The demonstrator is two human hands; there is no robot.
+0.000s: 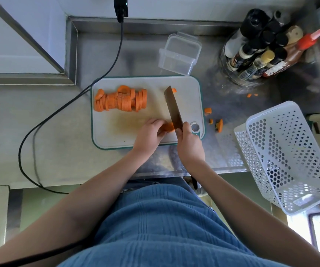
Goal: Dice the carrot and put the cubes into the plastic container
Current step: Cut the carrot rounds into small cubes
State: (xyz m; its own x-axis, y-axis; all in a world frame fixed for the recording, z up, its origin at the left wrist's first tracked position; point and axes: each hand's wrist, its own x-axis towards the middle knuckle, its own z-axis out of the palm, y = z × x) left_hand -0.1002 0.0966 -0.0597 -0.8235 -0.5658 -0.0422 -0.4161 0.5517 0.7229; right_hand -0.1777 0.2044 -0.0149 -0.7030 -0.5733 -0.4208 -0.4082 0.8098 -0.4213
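The scene is evenly and brightly lit by soft, diffuse light. Soft shadows are cast on the desk toward the viewer beneath both forearms. Dull glare is seen on the steel surface near the perforated basket, and a bright overexposed patch is noted at the lower right corner. Strong wide-angle distortion is observed: straight edges are bowed and objects at the margins are stretched. The bottles at upper right are rendered soft and smeared. The cutting board is held in reasonable focus.
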